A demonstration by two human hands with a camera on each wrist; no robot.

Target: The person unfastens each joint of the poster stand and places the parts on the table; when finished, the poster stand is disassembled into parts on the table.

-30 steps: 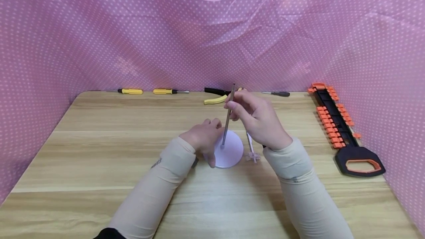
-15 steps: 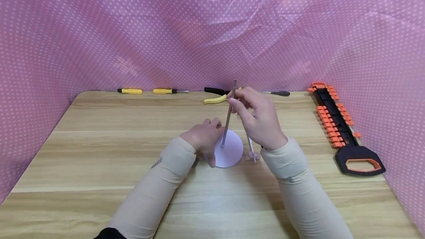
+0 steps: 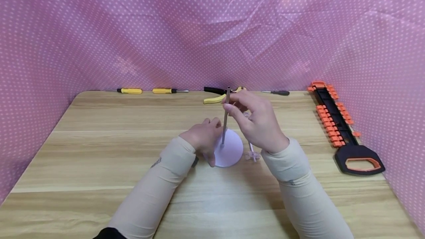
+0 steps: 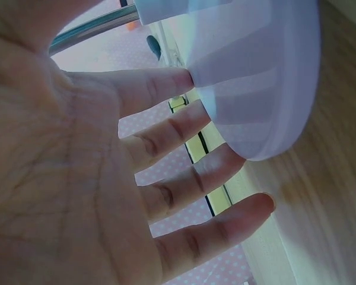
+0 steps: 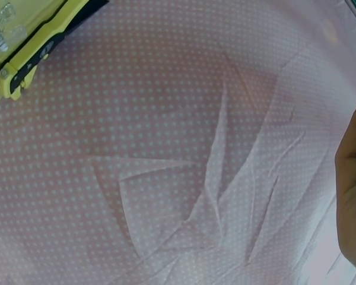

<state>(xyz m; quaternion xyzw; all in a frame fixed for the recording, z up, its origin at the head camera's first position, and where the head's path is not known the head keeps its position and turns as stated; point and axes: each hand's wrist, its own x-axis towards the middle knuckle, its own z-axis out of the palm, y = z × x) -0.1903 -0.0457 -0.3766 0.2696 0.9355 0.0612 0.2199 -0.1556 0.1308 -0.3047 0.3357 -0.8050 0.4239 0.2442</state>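
Note:
A white round base (image 3: 230, 154) with a central collar lies on the wooden table. My left hand (image 3: 203, 137) holds it by the rim, thumb on the near side and fingers on the far side. In the left wrist view, fingertips touch the edge of the base (image 4: 279, 77). From the collar rises a slim metal rod (image 3: 224, 128), nearly upright. My right hand (image 3: 260, 121) pinches this rod near its top between thumb and fingers. In the right wrist view only part of the right hand (image 5: 353, 196) shows. Below it lies a clear plastic piece with a thin stem (image 3: 253, 155).
Along the back edge lie two yellow screwdrivers (image 3: 130, 91), yellow-and-black pliers (image 3: 214, 100) and a dark-handled screwdriver (image 3: 280, 93). A black rack with orange clips (image 3: 335, 115) stands at the right. A small dark object (image 3: 195, 162) peeks out by the left wrist. Pink dotted cloth (image 3: 212, 28) surrounds the table.
The rod's top first shifted slightly right and up, then swung left and lower, with my right hand moving along. My left hand and the base have stayed put.

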